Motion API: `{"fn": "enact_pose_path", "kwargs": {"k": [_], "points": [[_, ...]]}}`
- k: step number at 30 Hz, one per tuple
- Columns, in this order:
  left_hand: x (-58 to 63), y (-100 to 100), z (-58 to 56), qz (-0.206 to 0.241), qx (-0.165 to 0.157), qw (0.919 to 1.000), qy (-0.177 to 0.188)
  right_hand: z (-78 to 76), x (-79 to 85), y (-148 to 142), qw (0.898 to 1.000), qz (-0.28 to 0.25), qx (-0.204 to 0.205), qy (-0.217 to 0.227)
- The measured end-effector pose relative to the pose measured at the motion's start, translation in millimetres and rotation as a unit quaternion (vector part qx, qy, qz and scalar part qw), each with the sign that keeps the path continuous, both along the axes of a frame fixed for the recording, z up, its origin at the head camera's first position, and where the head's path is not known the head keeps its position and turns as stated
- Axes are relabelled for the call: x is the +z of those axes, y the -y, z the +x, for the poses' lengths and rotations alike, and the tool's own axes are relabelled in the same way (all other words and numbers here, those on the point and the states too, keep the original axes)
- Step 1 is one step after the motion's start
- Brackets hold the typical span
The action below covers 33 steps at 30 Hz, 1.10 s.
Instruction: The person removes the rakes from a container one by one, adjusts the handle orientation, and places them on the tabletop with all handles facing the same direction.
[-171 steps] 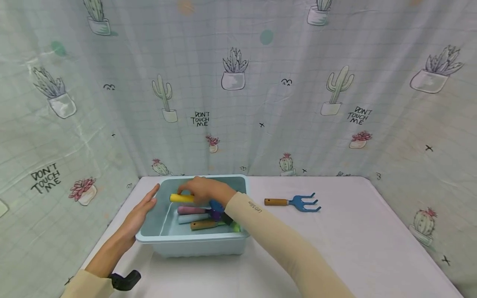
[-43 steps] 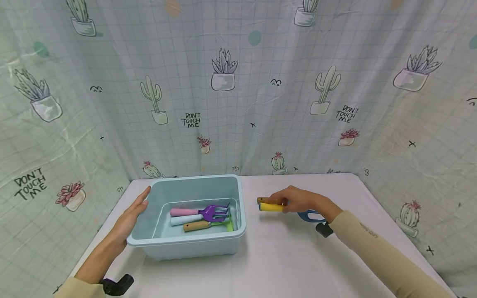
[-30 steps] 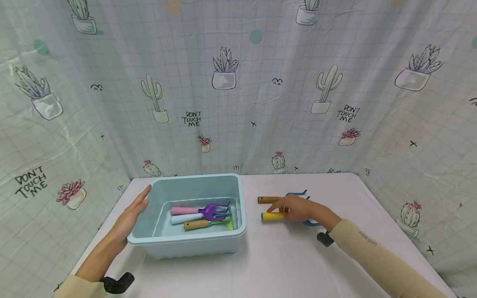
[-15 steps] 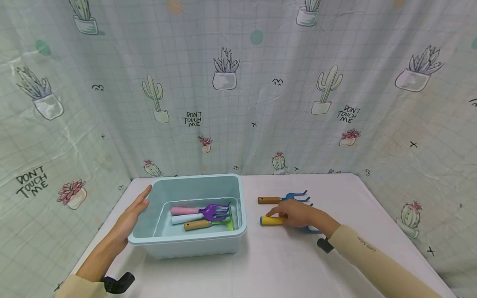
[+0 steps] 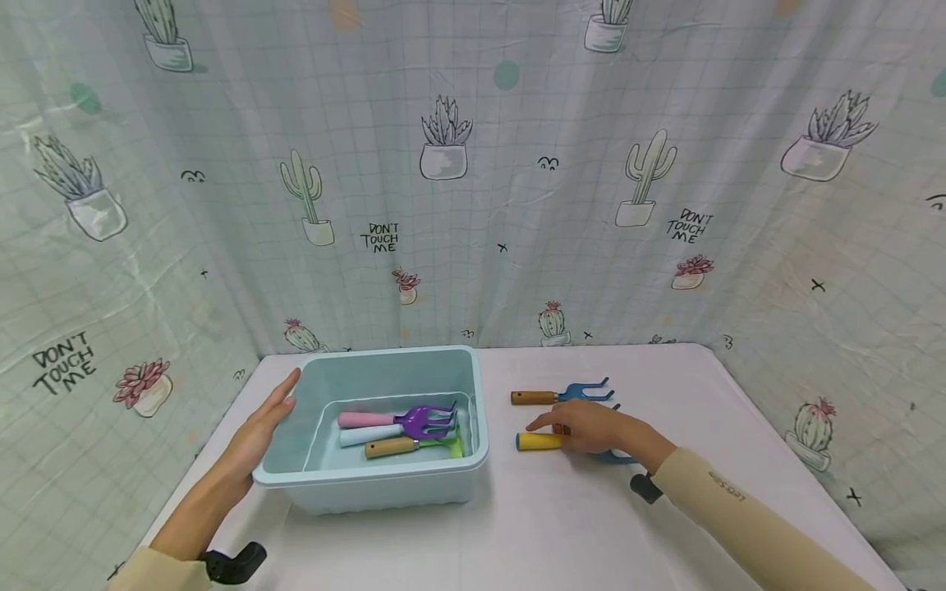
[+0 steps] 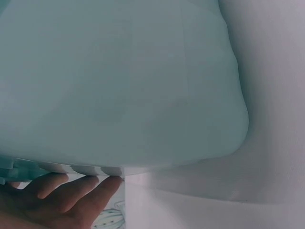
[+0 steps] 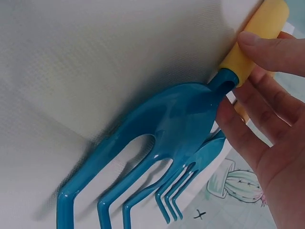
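My right hand is at the yellow handle of a blue hand cultivator lying on the table. In the right wrist view the thumb rests on one side of that handle, with fingers along the other side; the cultivator's blue tined head points away from the palm. Just beyond it lies another blue hand cultivator with a wooden handle. My left hand lies with straight fingers against the left side of a light-blue plastic bin. In the left wrist view, its fingertips touch the bin's edge.
Inside the bin lie a purple hand fork with a pink handle, a tool with a light-blue handle and a green-headed tool with a wooden handle. A patterned curtain surrounds the white table.
The yellow-handled cultivator has gone from the bin to the table, in front of the wooden-handled one. Lately my right hand has barely moved, its index finger lifting slightly. My left hand stays at the bin.
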State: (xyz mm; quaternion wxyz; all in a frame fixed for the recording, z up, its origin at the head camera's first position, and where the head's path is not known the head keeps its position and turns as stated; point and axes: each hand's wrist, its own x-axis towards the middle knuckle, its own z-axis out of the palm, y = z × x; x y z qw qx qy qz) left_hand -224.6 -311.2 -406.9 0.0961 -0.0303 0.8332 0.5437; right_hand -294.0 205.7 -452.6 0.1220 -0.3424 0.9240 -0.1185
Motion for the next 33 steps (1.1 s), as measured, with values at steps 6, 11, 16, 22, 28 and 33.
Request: {"fn": "enact_pose_path", "kwargs": {"k": [6,11,16,22,28,33], "points": [[-1.1,0,0.3,-0.003,0.003,1.0,0.0,-0.9,0.5,0,1.0,-0.003,0.0,0.001],[0.5,0,-0.4,-0.002,0.0,1.0,0.002,-1.8,0.4,0,1.0,-0.005,-0.001,0.008],[-0.2,1,-0.7,-0.003,-0.002,1.0,-0.001,-3.7,3.4,-2,1.0,-0.016,0.001,0.024],[-1.9,1,0.0,-0.005,-0.003,0.9999,-0.008,-6.5,11.9,-3,0.998,-0.036,-0.007,0.055],[-0.9,1,-0.9,-0.003,-0.005,1.0,-0.004,-10.1,21.5,-4,0.996,-0.053,-0.011,0.068],[-1.5,1,-1.7,-0.002,-0.005,1.0,-0.003,-16.0,34.0,-7,0.995,-0.075,0.006,0.062]]}}
